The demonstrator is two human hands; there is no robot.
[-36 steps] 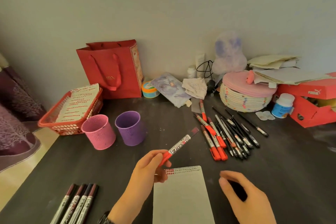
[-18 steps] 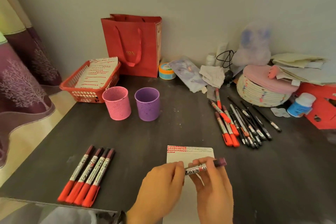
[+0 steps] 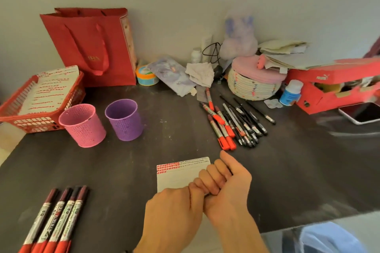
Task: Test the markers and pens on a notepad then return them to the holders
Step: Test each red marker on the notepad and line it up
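My left hand [image 3: 174,211] and my right hand [image 3: 224,185] are pressed together in fists over the near edge of the white notepad [image 3: 176,176]. Their fingers curl round a red marker that is almost wholly hidden between them. The notepad has red marks along its top. Several red markers [image 3: 55,217] lie side by side at the near left. A loose pile of red markers and black pens [image 3: 230,123] lies beyond my right hand. An empty pink holder [image 3: 83,125] and an empty purple holder [image 3: 124,122] stand at mid left.
A red mesh basket [image 3: 30,104] with marked sheets and a red paper bag [image 3: 92,47] stand at the back left. A woven basket with a pink lid [image 3: 255,84], a blue-labelled bottle [image 3: 291,92], a red shoebox [image 3: 333,88] and a phone [image 3: 362,113] crowd the back right.
My right hand came to the marker held by my left. Both hands have since closed tightly over it, so the marker no longer shows.
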